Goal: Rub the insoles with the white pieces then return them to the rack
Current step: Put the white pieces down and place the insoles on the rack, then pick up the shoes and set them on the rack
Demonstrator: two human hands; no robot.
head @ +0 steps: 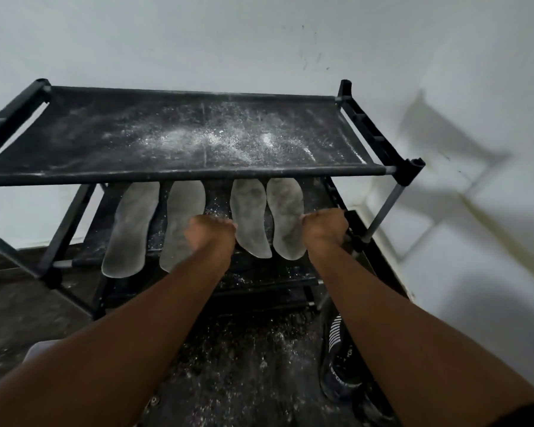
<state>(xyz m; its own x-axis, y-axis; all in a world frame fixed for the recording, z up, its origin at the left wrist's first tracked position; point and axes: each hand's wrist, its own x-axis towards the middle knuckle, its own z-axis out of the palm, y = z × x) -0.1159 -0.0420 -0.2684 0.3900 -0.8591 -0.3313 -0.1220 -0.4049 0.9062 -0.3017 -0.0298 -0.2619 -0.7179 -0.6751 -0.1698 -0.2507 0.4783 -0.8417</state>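
Note:
Several grey, powder-dusted insoles lie side by side on the second shelf of a black rack [179, 173], toes toward the wall. One pair sits at the left [127, 229], the other at the right [285, 217]. My left hand [211, 232] reaches under the top shelf, fingers curled, over the right edge of the second insole [182, 208]. Also curled, my right hand [324, 224] is at the right edge of the rightmost insole. What either hand holds is hidden behind its back. No white piece shows.
White powder [210, 138] is scattered over the rack's top fabric shelf and on the dark floor [259, 349] below. A dark shoe [339, 365] with white stripes stands on the floor beside my right forearm. White walls close in behind and to the right.

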